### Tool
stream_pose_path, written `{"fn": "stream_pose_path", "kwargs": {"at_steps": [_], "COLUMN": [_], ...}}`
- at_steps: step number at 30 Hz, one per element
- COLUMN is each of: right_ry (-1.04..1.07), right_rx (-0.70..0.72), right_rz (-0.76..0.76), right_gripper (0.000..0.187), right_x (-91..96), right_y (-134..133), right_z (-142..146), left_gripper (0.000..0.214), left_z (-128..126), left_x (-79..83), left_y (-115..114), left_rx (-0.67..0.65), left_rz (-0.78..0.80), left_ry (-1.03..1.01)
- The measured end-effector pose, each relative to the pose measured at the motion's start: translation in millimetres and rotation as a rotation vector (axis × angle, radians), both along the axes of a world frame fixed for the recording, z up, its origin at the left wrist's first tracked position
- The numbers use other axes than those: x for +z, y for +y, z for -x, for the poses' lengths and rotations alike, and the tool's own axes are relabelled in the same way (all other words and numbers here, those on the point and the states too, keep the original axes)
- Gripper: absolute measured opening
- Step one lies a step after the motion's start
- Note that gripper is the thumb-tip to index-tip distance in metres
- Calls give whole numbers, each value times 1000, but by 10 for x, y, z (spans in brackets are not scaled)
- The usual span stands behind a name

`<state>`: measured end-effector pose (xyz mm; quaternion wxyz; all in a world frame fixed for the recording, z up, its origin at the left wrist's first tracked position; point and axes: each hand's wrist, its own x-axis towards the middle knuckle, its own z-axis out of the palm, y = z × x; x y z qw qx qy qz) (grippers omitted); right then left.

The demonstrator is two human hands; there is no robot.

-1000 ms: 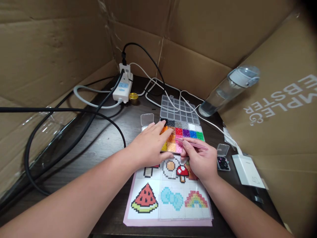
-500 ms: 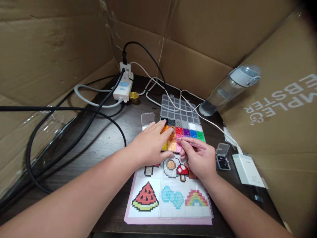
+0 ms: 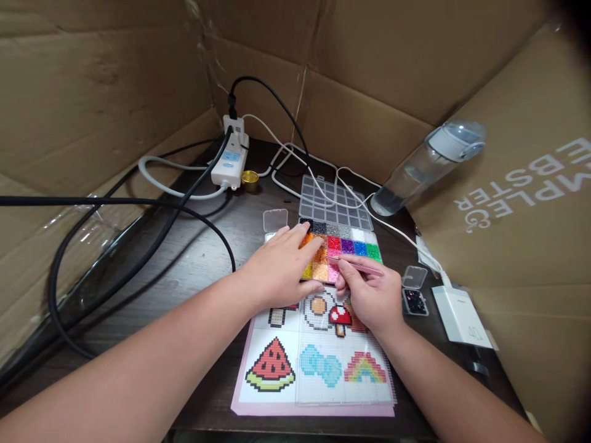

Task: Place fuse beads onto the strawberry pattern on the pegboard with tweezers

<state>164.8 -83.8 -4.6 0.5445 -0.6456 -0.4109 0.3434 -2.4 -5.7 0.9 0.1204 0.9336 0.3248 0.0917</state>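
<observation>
My right hand (image 3: 373, 289) pinches a pair of pink tweezers (image 3: 364, 267), whose tip points left into the orange-pink part of a compartment box of coloured beads (image 3: 361, 248). Spread over the left side of that box lies my left hand (image 3: 284, 264), fingers apart and holding nothing; it covers some compartments. Below the box is a pattern sheet (image 3: 252, 403) with pixel pictures, among them a watermelon slice (image 3: 271, 367). On its right part lies a clear pegboard (image 3: 344, 397), with a red mushroom of beads (image 3: 340, 316) near my right hand.
The box's clear lid (image 3: 336, 206) is flipped back, with white cable across it. A tilted-looking water bottle (image 3: 410, 175), small black bead case (image 3: 415, 302) and white charger (image 3: 462, 317) are on the right. Behind left are a power strip (image 3: 229, 166) and gold tin (image 3: 250, 178).
Almost nothing differs. The tweezers and right hand have shifted very slightly, while my left hand stays in place on the bead box.
</observation>
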Motion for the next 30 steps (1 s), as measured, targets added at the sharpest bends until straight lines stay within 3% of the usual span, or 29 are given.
{"fn": "stream_pose_path", "kwargs": {"at_steps": [30], "right_ry": [-27], "right_rx": [-12], "right_rz": [-18], "right_gripper": [21], "right_x": [-3], "right_y": [7], "right_z": [-1], "left_gripper": [79], "left_z": [3], "left_x": [-8], "left_y": [2], "left_rx": [4], "left_rz": [-6], "left_ry": [11]}}
